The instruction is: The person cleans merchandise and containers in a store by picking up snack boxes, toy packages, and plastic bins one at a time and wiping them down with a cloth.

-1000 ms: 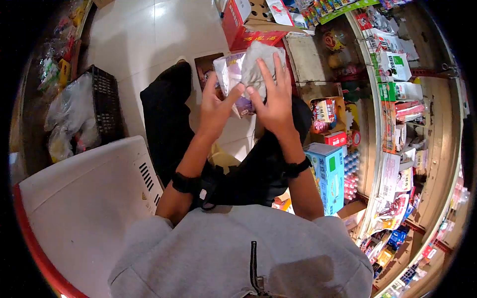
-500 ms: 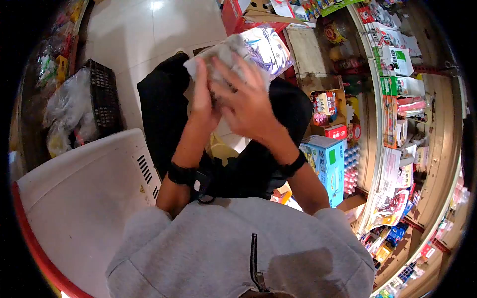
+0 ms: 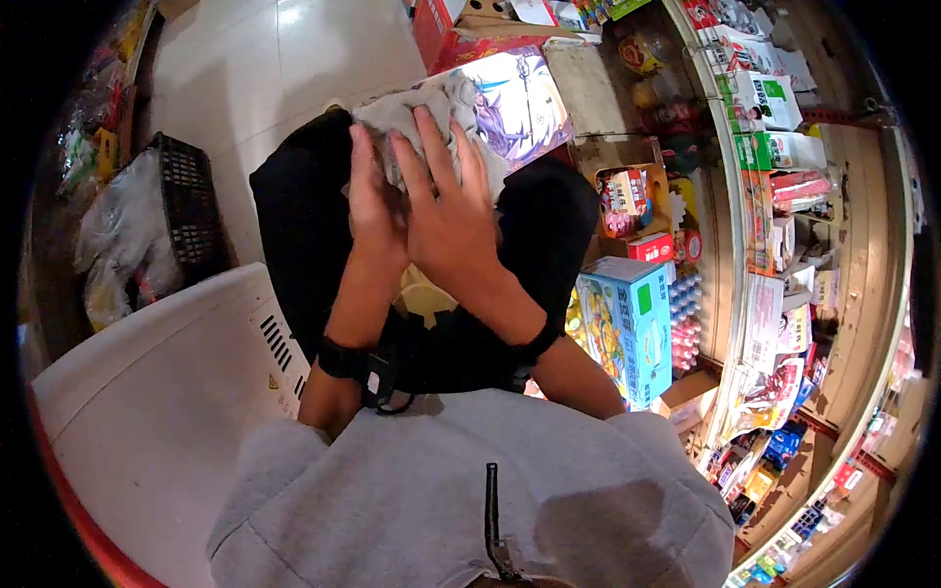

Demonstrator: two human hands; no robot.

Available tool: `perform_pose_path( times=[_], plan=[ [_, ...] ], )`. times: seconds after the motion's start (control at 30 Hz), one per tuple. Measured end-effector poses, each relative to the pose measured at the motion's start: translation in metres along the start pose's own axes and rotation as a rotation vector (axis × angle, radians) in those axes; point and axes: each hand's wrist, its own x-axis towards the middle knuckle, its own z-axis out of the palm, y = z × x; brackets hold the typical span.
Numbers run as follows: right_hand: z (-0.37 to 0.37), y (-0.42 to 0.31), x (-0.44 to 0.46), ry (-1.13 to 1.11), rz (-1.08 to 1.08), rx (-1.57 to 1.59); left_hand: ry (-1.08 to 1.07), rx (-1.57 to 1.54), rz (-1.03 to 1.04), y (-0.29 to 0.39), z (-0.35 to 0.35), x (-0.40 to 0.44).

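Note:
A crumpled grey cloth [image 3: 397,110] lies over my knees, partly across a flat box with a purple and white cartoon picture [image 3: 524,103]. My left hand [image 3: 377,211] is at the cloth's near left side, one finger stretched up along its edge. Its other fingers are hidden behind the cloth and my other hand, and the cloth is held against them. My right hand [image 3: 451,216] lies on top of the cloth with its fingers long and slightly apart, its palm edge close to my left hand. Whether anything is under the cloth is hidden.
A white plastic tub with a red rim [image 3: 147,363] stands at left, near a black crate [image 3: 191,201] with plastic bags. On the right are a blue carton [image 3: 627,328], snack boxes [image 3: 627,201] and shelves of packets [image 3: 774,206]. A red box [image 3: 441,44] stands ahead.
The cloth has settled lower and flatter, and both hands have come down towards me. My right hand has moved from raised, spread fingers to lying along the cloth. The view has shifted slightly.

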Motion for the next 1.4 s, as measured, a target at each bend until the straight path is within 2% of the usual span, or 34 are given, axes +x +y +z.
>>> perform_pose_path(
  times=[0.07,0.2,0.27,0.4,0.5,0.53,0.7,0.73,0.8,0.97,1.0,1.07,1.13,1.2,1.23,1.27,1.33,1.4],
  plan=[
    [-0.001,-0.002,0.000,-0.007,0.013,0.042,-0.065,-0.219,-0.074,0.002,-0.003,-0.001],
    [0.002,-0.004,-0.002,-0.005,0.110,0.169,-0.109,-0.221,-0.048,-0.004,-0.017,0.006],
    [0.005,-0.004,-0.004,-0.001,0.094,0.179,-0.099,-0.040,-0.003,-0.012,-0.024,0.013],
    [0.005,-0.008,-0.007,-0.019,-0.007,0.167,-0.099,-0.032,-0.034,-0.012,-0.039,0.017],
    [0.005,-0.013,-0.008,-0.005,-0.058,0.202,-0.412,-0.256,0.000,-0.025,-0.068,0.026],
    [0.005,-0.013,-0.009,-0.007,-0.057,0.203,-0.409,-0.256,0.000,-0.028,-0.074,0.028],
    [-0.010,-0.007,-0.002,-0.069,-0.084,0.071,-0.644,-0.667,-0.174,-0.029,-0.071,0.033],
    [-0.014,-0.001,0.001,-0.072,-0.089,0.071,-0.645,-0.670,-0.169,-0.022,-0.059,0.028],
    [-0.023,0.019,0.009,-0.036,-0.069,-0.055,-0.404,-0.431,-0.209,-0.005,-0.035,0.017],
    [-0.029,0.032,0.020,0.013,0.028,-0.098,-0.423,-0.328,-0.192,-0.005,-0.029,0.016],
    [-0.023,0.023,0.016,-0.032,-0.039,-0.061,-0.421,-0.328,-0.186,-0.006,-0.030,0.014],
    [-0.010,0.007,0.003,-0.094,-0.152,0.020,-0.185,-0.213,-0.147,-0.009,-0.030,0.008],
    [-0.014,-0.012,0.004,-0.158,-0.104,0.032,-0.221,-0.180,-0.097,-0.016,-0.048,0.016],
    [-0.014,-0.009,0.007,-0.150,-0.119,0.044,-0.563,-0.493,-0.111,-0.016,-0.052,0.019],
    [-0.015,-0.010,0.006,-0.151,-0.128,0.062,-0.444,-0.362,-0.100,-0.013,-0.051,0.015],
    [-0.016,-0.009,0.006,-0.157,-0.123,0.066,-0.436,-0.361,-0.103,-0.011,-0.050,0.012],
    [-0.017,-0.003,0.012,-0.089,-0.117,0.008,-0.225,-0.287,-0.135,-0.007,-0.039,0.009],
    [-0.021,0.000,0.017,-0.087,-0.116,-0.013,-0.182,-0.309,-0.146,-0.007,-0.039,0.011]
  ],
)
